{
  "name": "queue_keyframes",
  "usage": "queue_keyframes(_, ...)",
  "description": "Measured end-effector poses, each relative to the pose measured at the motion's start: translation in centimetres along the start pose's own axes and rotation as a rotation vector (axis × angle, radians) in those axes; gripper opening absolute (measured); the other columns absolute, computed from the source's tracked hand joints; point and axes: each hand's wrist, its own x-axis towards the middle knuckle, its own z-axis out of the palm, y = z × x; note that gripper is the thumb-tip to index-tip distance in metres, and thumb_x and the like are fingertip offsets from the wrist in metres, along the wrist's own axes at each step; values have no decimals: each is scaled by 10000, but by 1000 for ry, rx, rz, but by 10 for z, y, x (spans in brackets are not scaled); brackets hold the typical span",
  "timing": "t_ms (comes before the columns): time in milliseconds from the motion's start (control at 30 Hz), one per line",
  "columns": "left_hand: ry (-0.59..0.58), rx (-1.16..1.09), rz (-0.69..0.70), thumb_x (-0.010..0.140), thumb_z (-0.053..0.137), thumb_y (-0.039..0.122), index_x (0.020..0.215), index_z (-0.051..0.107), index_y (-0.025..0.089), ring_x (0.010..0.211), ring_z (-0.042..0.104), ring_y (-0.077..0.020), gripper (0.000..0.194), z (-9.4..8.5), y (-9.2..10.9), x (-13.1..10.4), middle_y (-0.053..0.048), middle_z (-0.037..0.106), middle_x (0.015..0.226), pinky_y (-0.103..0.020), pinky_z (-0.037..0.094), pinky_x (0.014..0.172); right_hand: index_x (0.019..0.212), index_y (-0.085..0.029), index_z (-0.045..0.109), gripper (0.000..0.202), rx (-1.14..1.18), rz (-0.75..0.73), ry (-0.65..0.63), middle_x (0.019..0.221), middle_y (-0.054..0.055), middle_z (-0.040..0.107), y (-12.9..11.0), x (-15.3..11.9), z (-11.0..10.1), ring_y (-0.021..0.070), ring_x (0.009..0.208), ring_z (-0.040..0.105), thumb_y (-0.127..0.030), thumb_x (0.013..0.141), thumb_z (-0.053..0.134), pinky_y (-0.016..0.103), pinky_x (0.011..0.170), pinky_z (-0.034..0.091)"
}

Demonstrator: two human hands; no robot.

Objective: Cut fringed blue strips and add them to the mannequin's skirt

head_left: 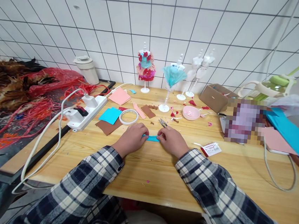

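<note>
A narrow blue paper strip (152, 138) is stretched between my two hands, low over the wooden table (138, 174). My left hand (133, 138) pinches its left end, and my right hand (171, 140) pinches the right end. Small scissors (162, 123) lie just beyond my right hand. Past my left hand is a roll of white tape (128, 117), beside blue paper squares (109, 116) and brown paper (108, 127). A small dress form with turquoise material (174, 76) stands farther back, near another in a red and pink dress (145, 67).
A power strip (87, 115) with cables sits at the left, near feathers (7, 80) and red strands. Toward the back are two white dress forms, a pink bowl (191, 113) and a cardboard box (216, 98). A labelled tag (211, 149) lies right of my hands.
</note>
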Motion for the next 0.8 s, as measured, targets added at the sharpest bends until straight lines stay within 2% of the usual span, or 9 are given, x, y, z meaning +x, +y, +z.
queue_keyframes(100,-5,-58,18,862,548,237,882,639,185,932,578,-239,107,-2,-3,-1,-75,644,948,-365,445,815,870,-207,696,79,73,-15,-4,944,55,630,5,1,1,169,846,573,-236,815,648,273,727,395)
queue_keyframes(233,-7,-151,-29,865,536,230,900,639,200,870,607,-216,113,-3,-9,-2,-43,682,901,-333,451,764,787,-200,690,56,169,1,12,839,31,642,5,1,2,150,758,564,-239,795,650,264,694,399)
queue_keyframes(333,14,-228,-67,868,534,238,950,657,210,880,628,-204,150,-4,-13,-1,-28,710,933,-322,458,779,936,-206,677,154,284,39,13,791,2,674,2,1,2,115,608,531,-274,804,637,249,620,393)
queue_keyframes(433,20,-286,-45,868,538,248,972,674,215,919,638,-197,174,-5,-15,-1,-19,725,970,-315,462,827,1127,-217,640,349,365,-1,19,936,14,714,0,0,2,93,567,516,-270,782,663,240,601,399)
queue_keyframes(500,12,-294,-30,865,541,254,974,684,216,926,641,-198,183,-5,-15,-1,-19,730,971,-314,465,838,1049,-228,694,271,350,-23,11,900,9,721,1,0,3,99,594,530,-248,781,657,236,602,395)
queue_keyframes(600,22,-296,-48,872,533,278,966,694,219,920,645,-200,195,-6,-14,-1,-23,732,959,-317,470,835,879,-224,738,139,367,27,-17,732,-5,702,4,0,6,116,617,558,-264,801,630,230,578,387)
queue_keyframes(733,48,-350,-104,869,543,313,941,693,219,908,651,-202,191,-6,-16,-2,-27,732,941,-333,477,837,850,-211,732,141,481,89,-7,730,-5,714,7,1,9,125,642,601,-300,801,635,231,590,427)
queue_keyframes(800,125,-401,-148,848,573,316,966,684,212,936,644,-207,192,-5,-15,-1,-40,724,968,-351,476,868,844,-209,729,136,529,127,31,739,-1,719,7,2,10,130,644,609,-301,786,647,238,596,443)
